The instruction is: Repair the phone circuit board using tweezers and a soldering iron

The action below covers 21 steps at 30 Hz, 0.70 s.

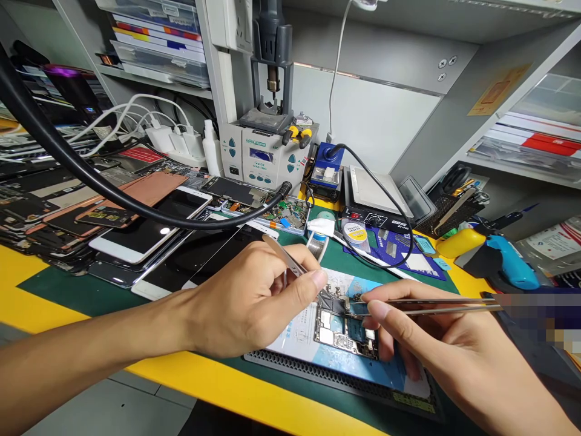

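A phone circuit board [344,343] lies on a blue-and-white printed sheet [299,357] in front of me. My left hand [258,297] is closed around a thin, flat metal tool [285,254], its tip pointing down at the board's upper part; whether it has one blade or two cannot be seen. From the right, my right hand [436,333] pinches a pair of metal tweezers [436,306], their points at a dark flat piece [336,304] on the board. Some right fingers rest by the board's right edge. Both tool tips are close together.
Behind stands a soldering station [261,157] with a thick black cable [190,223] arching across the left. Phones [149,227] and phone parts pile up at left. A black hot plate [376,206], a solder paste tub [354,233] and a blue-yellow tool [508,260] sit at right.
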Available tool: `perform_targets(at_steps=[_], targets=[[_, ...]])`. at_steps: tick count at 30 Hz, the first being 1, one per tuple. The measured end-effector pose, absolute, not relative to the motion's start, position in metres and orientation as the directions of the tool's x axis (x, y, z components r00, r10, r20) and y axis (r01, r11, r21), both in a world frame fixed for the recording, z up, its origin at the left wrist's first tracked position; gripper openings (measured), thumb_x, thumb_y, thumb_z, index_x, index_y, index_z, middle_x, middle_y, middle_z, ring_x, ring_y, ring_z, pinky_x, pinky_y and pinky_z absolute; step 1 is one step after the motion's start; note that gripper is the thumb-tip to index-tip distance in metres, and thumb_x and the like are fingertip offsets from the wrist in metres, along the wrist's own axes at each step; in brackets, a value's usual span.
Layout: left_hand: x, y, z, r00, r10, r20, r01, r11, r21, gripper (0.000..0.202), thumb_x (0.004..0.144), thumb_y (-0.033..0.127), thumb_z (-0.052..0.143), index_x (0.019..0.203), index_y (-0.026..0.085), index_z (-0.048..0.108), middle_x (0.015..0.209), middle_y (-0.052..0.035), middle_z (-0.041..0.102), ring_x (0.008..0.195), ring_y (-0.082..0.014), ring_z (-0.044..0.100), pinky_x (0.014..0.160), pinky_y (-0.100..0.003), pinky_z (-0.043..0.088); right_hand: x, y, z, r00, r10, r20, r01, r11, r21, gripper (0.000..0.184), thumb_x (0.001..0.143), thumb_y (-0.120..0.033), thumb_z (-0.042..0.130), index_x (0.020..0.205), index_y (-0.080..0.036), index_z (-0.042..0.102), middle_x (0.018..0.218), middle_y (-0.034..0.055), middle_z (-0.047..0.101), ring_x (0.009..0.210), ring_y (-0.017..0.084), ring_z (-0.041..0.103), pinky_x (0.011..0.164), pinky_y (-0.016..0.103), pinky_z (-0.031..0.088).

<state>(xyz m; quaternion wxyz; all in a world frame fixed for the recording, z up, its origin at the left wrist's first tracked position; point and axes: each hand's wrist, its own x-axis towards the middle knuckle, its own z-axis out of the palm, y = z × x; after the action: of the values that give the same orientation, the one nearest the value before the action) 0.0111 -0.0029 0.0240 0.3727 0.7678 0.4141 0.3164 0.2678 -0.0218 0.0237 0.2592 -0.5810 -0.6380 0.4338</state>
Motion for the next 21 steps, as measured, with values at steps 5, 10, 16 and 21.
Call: perform_targets(at_steps=[5, 10, 16, 21], targets=[[0.011, -0.003, 0.024, 0.455, 0.873, 0.172, 0.41, -0.378, 0.83, 0.042, 0.104, 0.044, 0.046, 0.09, 0.014, 0.072, 0.073, -0.0014, 0.061, 0.066, -0.0139, 0.054, 0.057, -0.025, 0.041, 0.263, -0.024, 0.026, -0.139, 0.98, -0.139, 0.517, -0.048, -0.855, 0.043, 0.09, -0.065, 0.073, 0.089, -0.023, 0.081, 0.074, 0.0035, 0.073, 0.054, 0.014, 0.055, 0.049, 0.024, 0.048], [0.011, -0.004, 0.024, 0.454, 0.876, 0.165, 0.412, -0.37, 0.832, 0.041, 0.104, 0.044, 0.046, 0.088, 0.015, 0.071, 0.073, -0.0016, 0.061, 0.066, -0.0137, 0.053, 0.056, -0.025, 0.04, 0.266, -0.022, 0.025, -0.183, 0.973, -0.142, 0.532, -0.024, -0.847, 0.044, 0.091, -0.066, 0.071, 0.093, -0.023, 0.082, 0.078, 0.0049, 0.075, 0.056, 0.015, 0.058, 0.049, 0.024, 0.049], [0.011, -0.004, 0.024, 0.456, 0.874, 0.166, 0.404, -0.37, 0.837, 0.043, 0.105, 0.045, 0.045, 0.091, 0.015, 0.072, 0.078, -0.0032, 0.066, 0.072, -0.0155, 0.058, 0.057, -0.025, 0.041, 0.275, -0.017, 0.021, -0.26, 0.957, -0.131, 0.557, 0.038, -0.83, 0.044, 0.096, -0.063, 0.067, 0.092, -0.022, 0.083, 0.081, 0.0068, 0.078, 0.055, 0.015, 0.061, 0.048, 0.023, 0.051], [0.011, -0.004, 0.025, 0.454, 0.875, 0.168, 0.403, -0.37, 0.837, 0.042, 0.104, 0.044, 0.046, 0.091, 0.015, 0.073, 0.078, -0.0031, 0.066, 0.072, -0.0156, 0.059, 0.057, -0.025, 0.041, 0.273, -0.017, 0.023, -0.28, 0.953, -0.113, 0.553, 0.064, -0.831, 0.043, 0.096, -0.061, 0.068, 0.089, -0.022, 0.083, 0.078, 0.0065, 0.077, 0.055, 0.016, 0.062, 0.047, 0.023, 0.051]])
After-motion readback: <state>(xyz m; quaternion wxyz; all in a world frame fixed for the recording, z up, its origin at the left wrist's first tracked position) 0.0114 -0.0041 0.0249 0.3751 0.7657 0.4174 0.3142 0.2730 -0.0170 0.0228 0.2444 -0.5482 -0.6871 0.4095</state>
